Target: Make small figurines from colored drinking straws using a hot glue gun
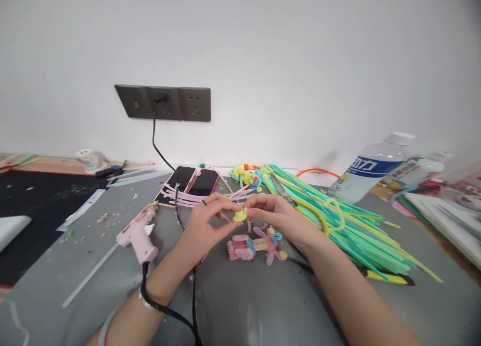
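Note:
Between the fingertips of my left hand (210,223) and my right hand (276,213) is a small yellow coiled piece of pipe cleaner (240,215). Both hands pinch it above the grey table mat. Just below them lies a figure made of pink, blue and yellow pipe cleaners (255,246). A bundle of green and yellow pipe cleaners (345,226) spreads out to the right of my right hand. Behind my left hand, pink pipe cleaners (180,198) rest across two phones (205,182).
A pink glue gun (139,236) lies left of my left arm, its black cord running under the wrist. A clear glue stick (90,276) is nearby. A bottle (370,168) stands at the right. Another cord hangs from the wall socket (163,103). Scraps dot the mat.

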### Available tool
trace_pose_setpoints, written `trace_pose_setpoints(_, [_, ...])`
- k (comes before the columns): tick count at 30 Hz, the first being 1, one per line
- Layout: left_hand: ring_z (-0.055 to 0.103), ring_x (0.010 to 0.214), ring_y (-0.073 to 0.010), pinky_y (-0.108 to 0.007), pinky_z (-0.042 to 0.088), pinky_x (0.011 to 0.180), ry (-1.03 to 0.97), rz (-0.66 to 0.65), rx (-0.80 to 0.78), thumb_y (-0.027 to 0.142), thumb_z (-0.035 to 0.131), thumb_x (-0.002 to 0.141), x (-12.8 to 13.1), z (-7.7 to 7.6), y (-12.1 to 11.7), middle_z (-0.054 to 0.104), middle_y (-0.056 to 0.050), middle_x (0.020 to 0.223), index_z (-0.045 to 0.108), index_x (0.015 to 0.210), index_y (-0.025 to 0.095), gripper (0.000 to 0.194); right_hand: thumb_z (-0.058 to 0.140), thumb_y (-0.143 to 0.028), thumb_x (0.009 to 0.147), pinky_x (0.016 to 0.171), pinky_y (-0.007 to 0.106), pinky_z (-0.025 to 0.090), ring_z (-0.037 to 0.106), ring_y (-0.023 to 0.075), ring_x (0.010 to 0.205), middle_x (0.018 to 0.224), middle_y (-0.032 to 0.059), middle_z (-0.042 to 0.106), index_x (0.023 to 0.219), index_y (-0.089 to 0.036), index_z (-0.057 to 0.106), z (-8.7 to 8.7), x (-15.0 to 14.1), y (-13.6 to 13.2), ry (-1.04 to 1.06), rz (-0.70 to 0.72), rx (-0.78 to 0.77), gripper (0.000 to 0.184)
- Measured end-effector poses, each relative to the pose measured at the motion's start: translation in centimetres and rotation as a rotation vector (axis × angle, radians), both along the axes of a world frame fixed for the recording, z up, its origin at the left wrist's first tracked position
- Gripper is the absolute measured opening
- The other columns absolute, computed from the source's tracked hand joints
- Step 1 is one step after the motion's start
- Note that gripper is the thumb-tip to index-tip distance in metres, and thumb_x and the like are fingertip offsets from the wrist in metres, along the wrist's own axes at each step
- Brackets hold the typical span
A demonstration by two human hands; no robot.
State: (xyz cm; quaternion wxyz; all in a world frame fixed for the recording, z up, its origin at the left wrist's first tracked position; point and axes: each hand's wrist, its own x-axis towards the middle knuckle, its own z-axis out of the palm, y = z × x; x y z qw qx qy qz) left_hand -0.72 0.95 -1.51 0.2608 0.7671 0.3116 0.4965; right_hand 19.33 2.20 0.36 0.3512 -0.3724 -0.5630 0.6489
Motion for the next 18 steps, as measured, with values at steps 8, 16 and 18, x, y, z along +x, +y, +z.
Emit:
trace_pose_setpoints(8, [0.061,0.08,-0.012,-0.019,0.05,0.064,0.003,0.003,-0.022,0.008,0.073,0.08,0.01,0.04,-0.1,0.065,-0.002,0.087,0.07,0.094,0.019,0.018,0.078,-0.037,0.077,0.069,0.026,0.048,0.061,0.0141,0.072,0.077,0.0006,0.067,0.08,-0.019,0.07,-0.34,0.09,0.05,-0.009,-0.009,0.025,0.021])
trace_pose_setpoints(16, [0.062,0.079,-0.0115,-0.019,0.051,0.063,-0.005,0.022,-0.023,0.011,0.073,0.082,0.07,-0.08,-0.1,0.065,-0.002,0.086,0.071,0.093,0.019,0.014,0.078,-0.038,0.079,0.07,0.026,0.049,0.062,0.0151,0.075,0.081,0.0022,0.069,0.082,-0.018,0.071,-0.66,0.14,0.14,-0.017,-0.013,0.05,0.021])
trace_pose_setpoints(18, [0.062,0.079,-0.0118,-0.019,0.051,0.063,-0.005,0.03,-0.03,0.012,0.073,0.082,0.07,-0.11,-0.1,0.065,-0.002,0.086,0.072,0.092,0.019,0.013,0.077,-0.038,0.08,0.07,0.026,0.049,0.062,0.0156,0.076,0.082,0.0027,0.069,0.084,-0.018,0.072,-0.8,0.2,0.16,-0.026,-0.009,0.067,0.02])
